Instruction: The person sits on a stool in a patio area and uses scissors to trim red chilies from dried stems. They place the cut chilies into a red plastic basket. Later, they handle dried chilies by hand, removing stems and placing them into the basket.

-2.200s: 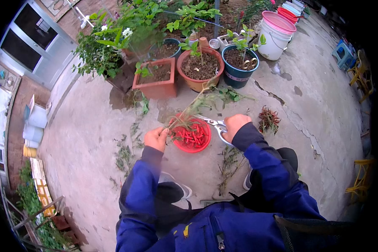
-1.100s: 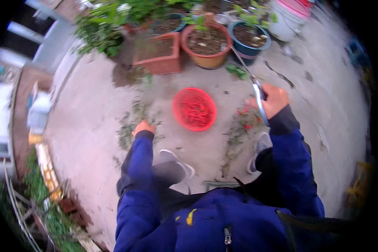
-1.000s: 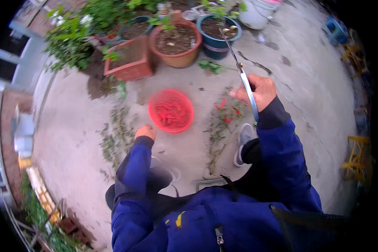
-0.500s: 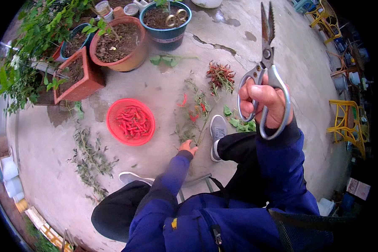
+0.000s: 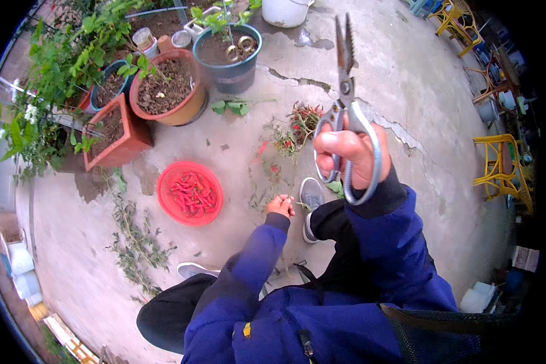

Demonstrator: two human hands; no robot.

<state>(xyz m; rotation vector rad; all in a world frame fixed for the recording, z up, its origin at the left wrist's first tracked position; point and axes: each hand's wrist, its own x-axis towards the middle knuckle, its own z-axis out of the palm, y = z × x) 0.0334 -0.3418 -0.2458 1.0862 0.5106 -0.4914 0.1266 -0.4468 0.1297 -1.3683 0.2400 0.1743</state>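
Observation:
My right hand (image 5: 355, 150) is raised, its fingers through the handles of metal scissors (image 5: 346, 88) with rust-stained, serrated blades pointing away from me. The blades look almost closed. Low over the ground, my left hand (image 5: 281, 206) grips the base of a cut chili plant stem (image 5: 295, 173). Its wilted leaves and a few red chilies stretch away from the hand. To the left, a red plastic basket (image 5: 162, 193) holds a heap of red chilies (image 5: 193, 193). A bunch of darker dried chilies (image 5: 306, 116) lies beyond, partly behind the scissors.
Stripped stems (image 5: 136, 242) lie left of the basket. Soil-filled pots stand at the far left, including a round orange pot (image 5: 188, 109), a square planter (image 5: 124, 145) and a teal pot (image 5: 233, 77). Yellow chairs (image 5: 497, 164) stand at right. My shoe (image 5: 311, 197) is beside the left hand.
My left hand has closed on the stem and lifted it slightly, shifting the plant. The scissors remain raised in my right hand. The whole view has shifted a little.

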